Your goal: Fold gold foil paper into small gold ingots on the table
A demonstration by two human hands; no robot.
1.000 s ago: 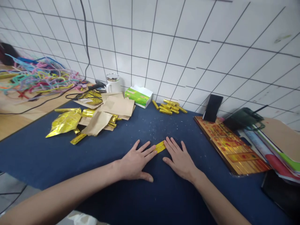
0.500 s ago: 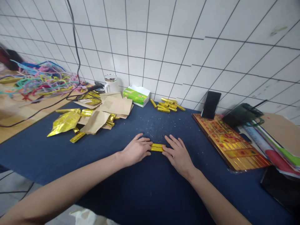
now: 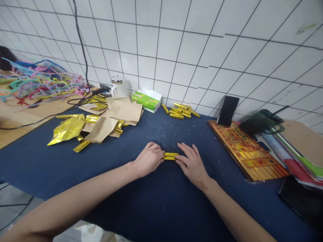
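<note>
A small folded gold foil piece (image 3: 171,156) lies on the dark blue table cover (image 3: 156,208) between my hands. My left hand (image 3: 149,159) is curled, its fingertips pinching the piece's left end. My right hand (image 3: 192,165) lies with fingers stretched out, the fingertips pressing on the right end. Behind them, near the wall, sits a small heap of finished gold rolls (image 3: 180,111). To the left lie brown paper sheets (image 3: 120,114) mixed with crumpled gold foil (image 3: 66,128).
A green tissue box (image 3: 147,99) and a white mug (image 3: 118,86) stand by the tiled wall. A stack of gold printed sheets (image 3: 248,152), a leaning phone (image 3: 227,110) and folders (image 3: 297,158) fill the right. Coloured pipe cleaners (image 3: 37,82) and a cable (image 3: 37,119) lie at left.
My left hand went from flat and spread to curled, pinching the gold piece. The piece turned from slanted to level and looks narrower. The view shifted slightly.
</note>
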